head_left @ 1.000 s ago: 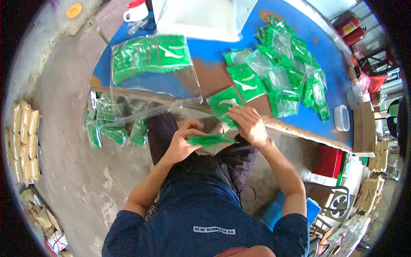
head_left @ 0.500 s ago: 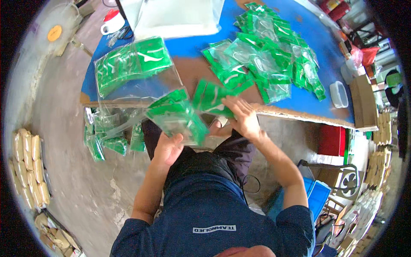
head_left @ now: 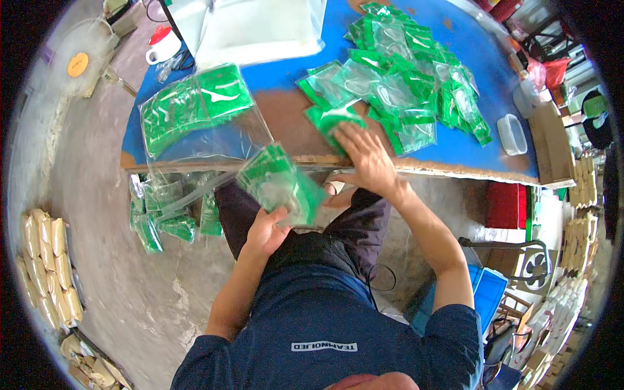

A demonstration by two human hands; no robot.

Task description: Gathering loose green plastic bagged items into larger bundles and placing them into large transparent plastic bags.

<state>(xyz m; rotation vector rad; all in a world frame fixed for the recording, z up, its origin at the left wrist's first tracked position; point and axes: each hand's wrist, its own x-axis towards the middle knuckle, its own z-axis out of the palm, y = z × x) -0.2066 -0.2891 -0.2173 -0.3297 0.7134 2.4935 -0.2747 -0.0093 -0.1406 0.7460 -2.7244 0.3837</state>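
My left hand [head_left: 268,231] is closed on a fanned stack of clear plastic packets with green ends [head_left: 276,179], held over my lap in front of the table edge. My right hand [head_left: 368,159] reaches over that edge, fingers stretched out on a single green packet [head_left: 330,121]. Its fingertips touch the packet, which lies at the near corner of a loose heap of similar packets [head_left: 403,78]. To the left, a large clear bag [head_left: 240,140] lies at the edge with neat rows of green packets [head_left: 195,107] in it.
The blue table [head_left: 296,73] has a worn brown patch and a rough front edge. On it are white plastic sheets [head_left: 260,32], a white cup with a red lid [head_left: 162,44] and a clear tub [head_left: 513,134]. More green packets [head_left: 175,224] lie below the table's left side.
My right hand has come to lie flatter on a packet by the heap; the blurred green packet between my hands is gone from there. The stack in my left hand has shifted slightly right.
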